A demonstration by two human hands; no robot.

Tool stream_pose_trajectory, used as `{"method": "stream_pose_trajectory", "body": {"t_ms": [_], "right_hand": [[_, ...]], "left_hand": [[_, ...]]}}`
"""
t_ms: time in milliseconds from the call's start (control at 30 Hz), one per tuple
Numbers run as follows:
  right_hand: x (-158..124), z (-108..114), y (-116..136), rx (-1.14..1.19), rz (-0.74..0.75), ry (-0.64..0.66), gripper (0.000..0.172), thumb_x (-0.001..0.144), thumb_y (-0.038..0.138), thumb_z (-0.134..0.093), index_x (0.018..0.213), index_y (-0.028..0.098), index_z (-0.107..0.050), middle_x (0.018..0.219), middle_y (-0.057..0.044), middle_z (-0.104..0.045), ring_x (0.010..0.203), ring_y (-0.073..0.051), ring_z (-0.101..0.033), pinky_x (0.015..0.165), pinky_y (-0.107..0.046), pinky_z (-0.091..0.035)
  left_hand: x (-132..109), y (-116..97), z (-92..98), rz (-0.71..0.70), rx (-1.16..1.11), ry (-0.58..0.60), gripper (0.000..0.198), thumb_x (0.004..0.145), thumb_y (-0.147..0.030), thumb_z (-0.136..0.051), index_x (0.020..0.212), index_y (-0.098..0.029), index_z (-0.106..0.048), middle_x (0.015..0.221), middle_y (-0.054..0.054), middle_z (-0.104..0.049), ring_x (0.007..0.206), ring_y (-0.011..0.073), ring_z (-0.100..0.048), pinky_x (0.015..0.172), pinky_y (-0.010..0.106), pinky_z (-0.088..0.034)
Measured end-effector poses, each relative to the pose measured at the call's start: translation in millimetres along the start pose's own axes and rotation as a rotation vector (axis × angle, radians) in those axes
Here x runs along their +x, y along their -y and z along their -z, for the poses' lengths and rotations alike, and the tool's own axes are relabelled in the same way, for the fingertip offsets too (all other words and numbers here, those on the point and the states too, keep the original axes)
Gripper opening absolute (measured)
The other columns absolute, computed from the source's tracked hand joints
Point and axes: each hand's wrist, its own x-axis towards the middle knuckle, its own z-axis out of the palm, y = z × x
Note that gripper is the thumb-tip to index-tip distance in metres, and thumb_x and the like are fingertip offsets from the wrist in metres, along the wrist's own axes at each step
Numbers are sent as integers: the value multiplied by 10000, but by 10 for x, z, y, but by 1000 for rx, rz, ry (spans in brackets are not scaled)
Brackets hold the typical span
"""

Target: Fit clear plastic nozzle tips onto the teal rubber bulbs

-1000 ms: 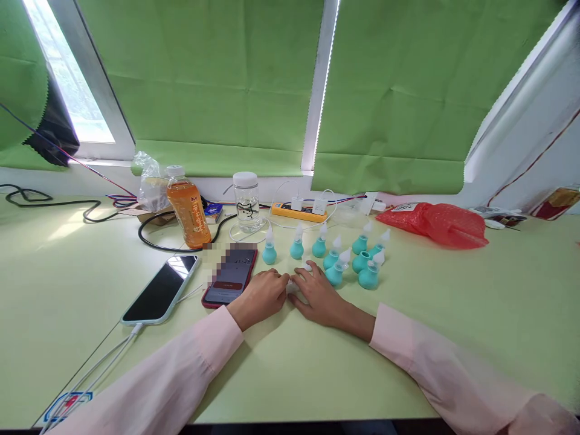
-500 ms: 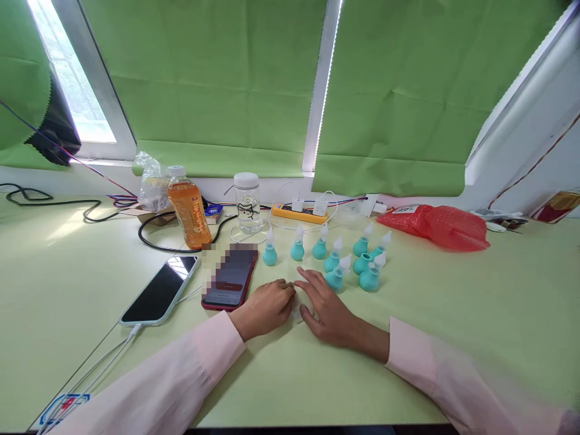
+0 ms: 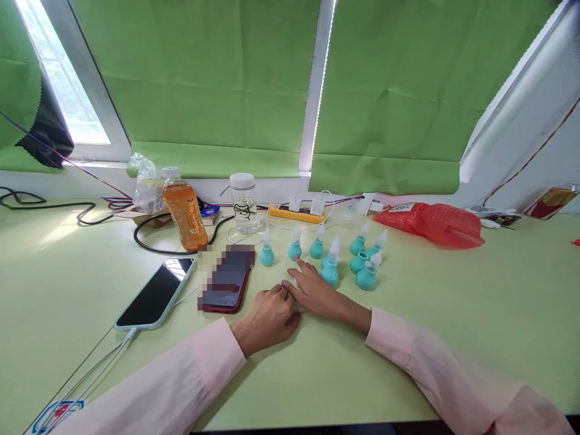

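Observation:
My left hand (image 3: 269, 315) rests on the table with its fingers curled. A small translucent piece (image 3: 298, 309) peeks out between my hands, mostly hidden, and I cannot make out what it is. My right hand (image 3: 315, 291) lies just right of the left, fingers stretched forward, its thumb side against the left knuckles. Beyond its fingertips stands a teal bulb aspirator (image 3: 294, 251) with a clear pointed tip. Several more like it stand around, among them one aspirator (image 3: 330, 275) beside my right hand. One teal bulb (image 3: 359, 263) has an open neck without a tip.
A red-cased phone (image 3: 226, 284) and a charging phone (image 3: 156, 294) lie to the left. Behind them stand an orange drink bottle (image 3: 185, 211) and a clear jar (image 3: 243, 205). A yellow power strip (image 3: 294, 214) and red plastic bag (image 3: 430, 225) lie along the back.
My right hand has shifted left and forward against my left hand, with its fingers straighter. An aspirator beside it, tilted before, now stands upright. The view has shifted slightly.

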Motion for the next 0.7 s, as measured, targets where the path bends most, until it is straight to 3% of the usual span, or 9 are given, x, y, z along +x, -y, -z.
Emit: {"method": "stream_pose_trajectory", "body": {"t_ms": [200,433,700], "right_hand": [[18,-58,15,-23,-16,-7,413,851,411,-261,1050,130,-489,1122,-165,-459,1135,-266,-331,876,-418,-301],[8,-86,58,-67,-68,9,420,838,414,-283,1106,135,-445,1253,-175,-317,1149,-302,-284,892,-488,-227],[76,-76,69,-56,-90,7,402,836,443,-277,1094,182,-441,1190,-134,-388,1129,-295,-290,853,-535,-227]], "left_hand": [[6,33,24,0,21,-19,167,681,-245,-479,698,-117,-584,714,96,-606,728,235,-554,570,326,-472],[-17,54,36,2,40,-22,167,682,-227,-457,706,-116,-580,720,95,-602,700,225,-554,537,315,-463],[-24,62,14,-20,65,-4,198,705,-233,-435,746,-106,-581,740,104,-594,720,236,-556,529,322,-469]]}}
